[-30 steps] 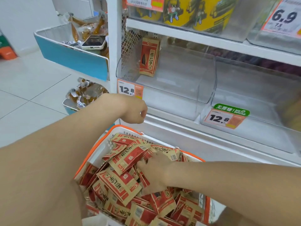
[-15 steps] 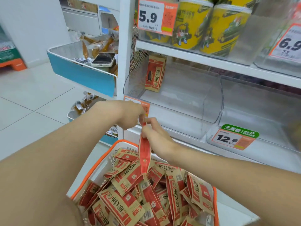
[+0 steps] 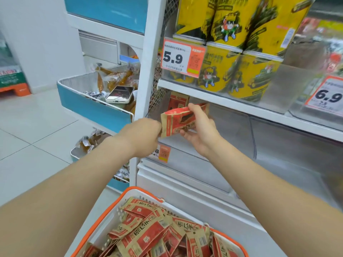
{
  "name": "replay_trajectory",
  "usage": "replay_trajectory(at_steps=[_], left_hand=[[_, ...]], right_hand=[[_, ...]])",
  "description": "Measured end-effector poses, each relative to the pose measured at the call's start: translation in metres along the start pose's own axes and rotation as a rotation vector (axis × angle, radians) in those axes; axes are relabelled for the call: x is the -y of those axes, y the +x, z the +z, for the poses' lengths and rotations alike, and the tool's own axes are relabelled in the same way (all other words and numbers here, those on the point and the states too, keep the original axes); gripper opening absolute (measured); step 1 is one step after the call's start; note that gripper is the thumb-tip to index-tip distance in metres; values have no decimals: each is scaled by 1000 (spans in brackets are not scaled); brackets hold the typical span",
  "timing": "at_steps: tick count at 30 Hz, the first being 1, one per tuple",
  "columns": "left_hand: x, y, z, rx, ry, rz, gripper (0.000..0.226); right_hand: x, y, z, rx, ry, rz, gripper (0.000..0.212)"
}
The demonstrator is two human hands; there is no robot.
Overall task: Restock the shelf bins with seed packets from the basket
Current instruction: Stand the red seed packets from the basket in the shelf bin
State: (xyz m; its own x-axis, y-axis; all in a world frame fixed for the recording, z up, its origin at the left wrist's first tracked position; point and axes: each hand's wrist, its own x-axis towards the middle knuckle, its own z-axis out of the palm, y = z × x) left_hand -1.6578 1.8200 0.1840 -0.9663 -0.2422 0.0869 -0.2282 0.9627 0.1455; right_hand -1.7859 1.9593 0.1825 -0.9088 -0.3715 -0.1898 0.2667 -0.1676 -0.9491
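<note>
Holding one packet (image 3: 181,120) sideways at the bin's (image 3: 252,138) mouth, I am wrapping my right grip (image 3: 201,130) around one end while my left grip (image 3: 143,134) is pinching the other edge. I am judging that two holds are steadying it to go in upright beside the lone packet (image 3: 177,101) standing at the bin's back. Below the bin, the basket (image 3: 105,216) is sitting heaped with more.

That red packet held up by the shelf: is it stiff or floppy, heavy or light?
Probably floppy: the packet buckles slightly between the left hand and the right hand. Likely light, since a loose finger hold carries it. Its papery brown surface looks matte, so probably not slippery.
</note>
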Motion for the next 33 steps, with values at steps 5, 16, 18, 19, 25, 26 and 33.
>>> replay_trajectory(at_steps=[5,16,18,19,25,26,33], left_hand=[[4,11,7,-41,22,28,12],[3,51,26,-88,-357,-102,12],[1,56,25,-81,-512,-162,17],[0,57,25,-80,-594,-191,19],[-5,65,31,-199,-1000,-387,15],[-6,66,31,-218,-1025,-396,16],[-19,66,39,-438,-882,-384,21]], right_hand=[[-21,41,2,-172,-205,-58,43],[-15,84,1,195,-472,-390,39],[-13,82,-4,204,-306,-313,41],[-14,82,-7,199,-248,-277,41],[-14,72,-26,482,-399,2,36],[-14,72,-28,515,-425,17,33],[-14,71,-28,434,-422,13,44]])
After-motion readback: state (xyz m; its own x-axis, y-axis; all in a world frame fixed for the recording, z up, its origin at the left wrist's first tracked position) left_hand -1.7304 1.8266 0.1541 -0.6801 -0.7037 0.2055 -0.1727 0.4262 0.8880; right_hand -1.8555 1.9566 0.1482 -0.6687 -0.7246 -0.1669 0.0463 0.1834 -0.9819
